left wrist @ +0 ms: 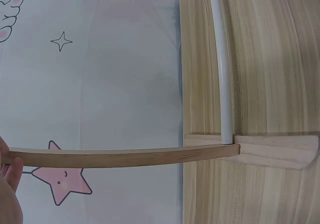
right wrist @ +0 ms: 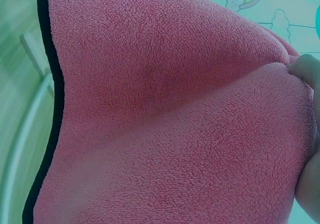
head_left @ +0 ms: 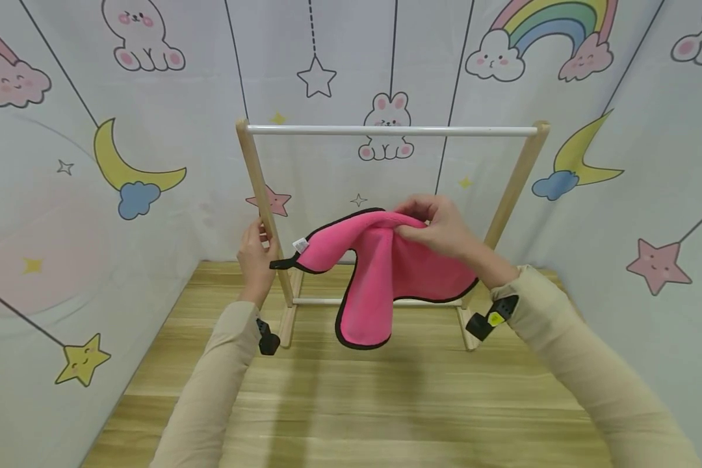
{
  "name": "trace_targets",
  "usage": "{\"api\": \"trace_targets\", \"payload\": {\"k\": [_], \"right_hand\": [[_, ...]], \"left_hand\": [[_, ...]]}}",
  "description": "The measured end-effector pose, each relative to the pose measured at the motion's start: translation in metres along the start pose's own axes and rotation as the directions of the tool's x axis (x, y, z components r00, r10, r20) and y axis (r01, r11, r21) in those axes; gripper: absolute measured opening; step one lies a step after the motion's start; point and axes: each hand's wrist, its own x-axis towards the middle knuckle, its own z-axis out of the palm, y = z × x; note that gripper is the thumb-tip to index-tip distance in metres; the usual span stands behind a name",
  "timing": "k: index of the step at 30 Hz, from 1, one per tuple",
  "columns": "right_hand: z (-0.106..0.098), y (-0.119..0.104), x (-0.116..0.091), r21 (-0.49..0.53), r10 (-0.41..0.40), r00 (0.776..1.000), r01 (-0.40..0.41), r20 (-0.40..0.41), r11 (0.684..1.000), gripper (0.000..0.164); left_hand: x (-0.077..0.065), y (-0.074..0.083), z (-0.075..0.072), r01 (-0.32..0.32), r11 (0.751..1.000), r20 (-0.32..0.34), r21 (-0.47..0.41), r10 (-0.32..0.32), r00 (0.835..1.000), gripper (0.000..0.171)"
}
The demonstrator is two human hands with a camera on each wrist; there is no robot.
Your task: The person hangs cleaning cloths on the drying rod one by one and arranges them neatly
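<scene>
A pink fleecy towel [head_left: 371, 286] with black edging hangs in folds from my right hand [head_left: 441, 227], which pinches it near its top. A white tag [head_left: 301, 245] and a black loop [head_left: 282, 264] show at the towel's left corner. In the right wrist view the towel [right wrist: 165, 104] fills most of the picture, the thumb pressing a crease into it. My left hand [head_left: 256, 257] grips the left wooden post [head_left: 256, 166] of a rack; in the left wrist view its fingertips wrap the post [left wrist: 115, 159]. The towel hangs below the rack's white top bar [head_left: 322, 130].
The rack stands on a wood-grain surface [head_left: 351, 403], with a lower white bar [head_left: 322, 301] between its feet. Its right post [head_left: 515, 182] rises behind my right wrist. A white cloth backdrop [head_left: 205, 78] with cartoon prints closes in the back and both sides.
</scene>
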Motion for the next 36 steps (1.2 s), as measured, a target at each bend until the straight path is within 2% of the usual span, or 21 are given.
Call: {"api": "trace_targets", "payload": {"k": [6,14,21,27,33,36], "right_hand": [[-0.009,-0.012,0.013,-0.061,-0.006,0.999,0.003,-0.050,0.998,0.018],[-0.019,-0.026,0.033,-0.123,-0.102,0.987,0.088,-0.120,0.989,0.014],[-0.032,-0.049,0.049,-0.194,-0.131,0.972,0.092,-0.197,0.977,0.017],[-0.038,-0.083,0.054,-0.197,-0.146,0.950,0.092,-0.276,0.976,0.018],[-0.050,-0.079,0.070,-0.252,-0.195,0.919,0.110,-0.341,0.961,0.019],[-0.057,-0.076,0.079,-0.332,-0.243,0.901,0.119,-0.360,0.936,0.020]], "left_hand": [[0.001,-0.003,0.001,0.013,1.000,0.011,0.001,-0.013,1.000,0.036],[0.000,-0.002,0.000,-0.009,1.000,-0.019,0.005,0.009,1.000,0.033],[0.000,0.000,-0.001,0.004,1.000,0.012,0.003,-0.004,1.000,0.034],[0.000,0.000,-0.002,0.030,1.000,0.037,-0.010,-0.029,0.999,0.038],[0.000,0.000,-0.002,0.034,0.999,0.041,-0.007,-0.033,0.999,0.037],[0.001,0.000,-0.002,0.031,1.000,0.034,-0.007,-0.030,0.999,0.036]]}}
